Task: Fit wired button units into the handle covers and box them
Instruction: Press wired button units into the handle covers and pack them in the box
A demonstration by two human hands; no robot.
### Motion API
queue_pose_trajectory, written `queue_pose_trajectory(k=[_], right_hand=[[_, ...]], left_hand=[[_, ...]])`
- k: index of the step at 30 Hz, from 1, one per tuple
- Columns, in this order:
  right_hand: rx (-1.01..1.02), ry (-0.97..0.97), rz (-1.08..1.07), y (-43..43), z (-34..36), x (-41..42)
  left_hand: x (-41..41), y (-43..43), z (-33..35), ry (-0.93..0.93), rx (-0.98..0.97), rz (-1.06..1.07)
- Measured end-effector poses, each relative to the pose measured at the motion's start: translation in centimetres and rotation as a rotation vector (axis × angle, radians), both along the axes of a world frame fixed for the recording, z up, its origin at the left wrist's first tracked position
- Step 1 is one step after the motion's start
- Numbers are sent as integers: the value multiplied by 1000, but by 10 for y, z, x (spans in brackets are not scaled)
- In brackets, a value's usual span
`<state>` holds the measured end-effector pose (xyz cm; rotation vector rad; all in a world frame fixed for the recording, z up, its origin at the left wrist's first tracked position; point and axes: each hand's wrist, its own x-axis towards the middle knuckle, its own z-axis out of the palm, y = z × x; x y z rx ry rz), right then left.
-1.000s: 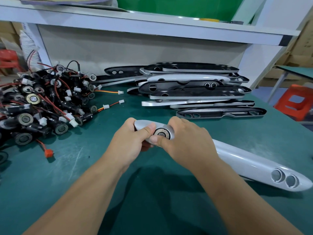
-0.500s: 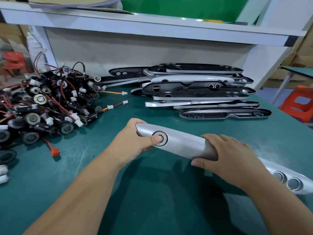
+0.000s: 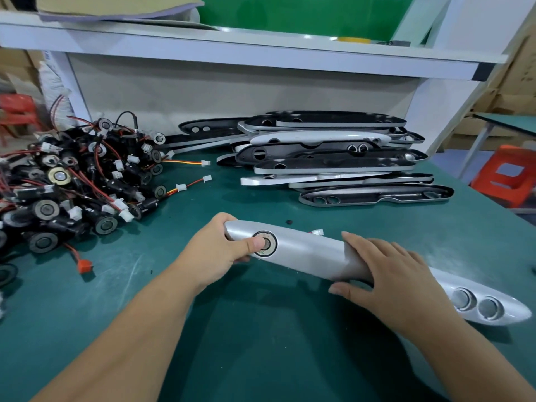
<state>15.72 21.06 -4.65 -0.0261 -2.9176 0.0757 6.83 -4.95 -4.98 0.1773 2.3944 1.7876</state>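
The middle of the silver cover (image 3: 307, 250) is hidden under the right hand (image 3: 391, 274), which wraps over it; the left hand (image 3: 214, 250) grips its end, thumb half-covering the fitted button (image 3: 272, 241). It lies on the green table (image 3: 261, 338).

bench: green mat (image 3: 377, 221) | shelf: white, overhead (image 3: 261, 56) | stool: orange, right (image 3: 516, 153) | cartons: behind (image 3: 519, 91)

Left hand (image 3: 214, 250), right hand (image 3: 388, 274): two; handle cover (image 3: 313, 253): one, with one fitted button unit (image 3: 265, 244); stacked covers (image 3: 333, 158): about ten; heaped button units (image 3: 72, 184): uncountable.
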Motion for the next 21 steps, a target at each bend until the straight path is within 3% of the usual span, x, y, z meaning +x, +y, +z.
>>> queue_pose_trajectory(k=[5, 9, 13, 21], right_hand=[[48, -86, -175, 56, -2, 22], [-83, -97, -321, 99, -6, 45], [-314, 60, -302, 102, -13, 57], [-180, 375, -247, 116, 27, 55]], left_hand=[[-5, -10, 2, -37, 150, -97], [-3, -11, 2, 16, 11, -97], [-2, -6, 7, 144, -88, 35], [21, -1, 40, 372, -105, 154]])
